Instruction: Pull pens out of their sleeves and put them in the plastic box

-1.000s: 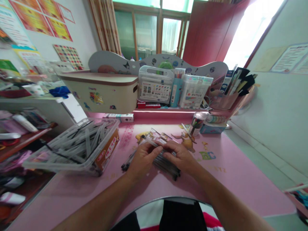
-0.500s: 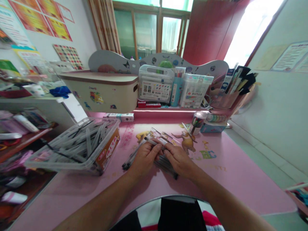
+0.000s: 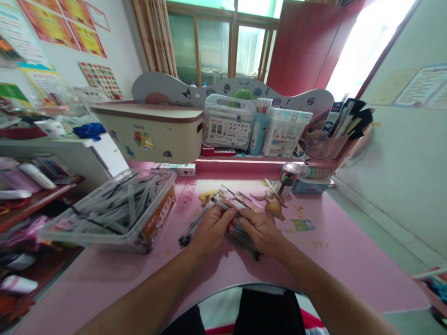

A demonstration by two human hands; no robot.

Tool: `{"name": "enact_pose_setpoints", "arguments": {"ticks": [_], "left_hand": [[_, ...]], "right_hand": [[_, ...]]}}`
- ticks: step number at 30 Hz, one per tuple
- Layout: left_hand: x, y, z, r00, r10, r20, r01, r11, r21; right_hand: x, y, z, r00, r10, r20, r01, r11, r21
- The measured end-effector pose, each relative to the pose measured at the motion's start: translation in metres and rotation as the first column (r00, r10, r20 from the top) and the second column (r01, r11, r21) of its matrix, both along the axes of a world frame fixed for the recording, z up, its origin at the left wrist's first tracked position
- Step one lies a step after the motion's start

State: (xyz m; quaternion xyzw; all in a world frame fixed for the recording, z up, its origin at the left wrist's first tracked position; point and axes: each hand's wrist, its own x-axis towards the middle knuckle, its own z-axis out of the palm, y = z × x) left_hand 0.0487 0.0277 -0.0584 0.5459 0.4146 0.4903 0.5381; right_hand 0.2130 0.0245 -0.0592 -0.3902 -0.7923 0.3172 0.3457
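Note:
Over the middle of the pink desk, my left hand and my right hand meet at the fingertips. Between them they pinch a slim, clear-barrelled pen with a dark end pointing up to the left. My fingers hide its other end. Beneath and beside the hands lie several similar pens: a bunch with black ends left of my left hand, and another bunch under my right hand. A clear plastic box full of loose translucent and black pens or pen parts stands to the left.
A jar of pens and a blue box stand at the desk's back right. Along the raised shelf are a cream lidded bin, a clear marker case, a blue pencil tube and a pink holder.
The view has shifted very slightly. Both hands keep the same pinch on the pen, and the pens on the desk lie as before.

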Motion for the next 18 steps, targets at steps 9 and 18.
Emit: {"name": "enact_pose_setpoints", "arguments": {"ticks": [9,18], "left_hand": [[-0.001,0.003,-0.007,0.998,-0.024,0.062,0.027,0.998,-0.051],[-0.01,0.021,-0.01,0.883,-0.015,0.469,0.197,0.919,-0.34]], "right_hand": [[0.001,0.002,0.001,0.997,0.035,-0.075,-0.041,0.996,-0.084],[0.024,0.02,-0.006,0.958,-0.24,-0.154,0.216,0.963,-0.162]]}}
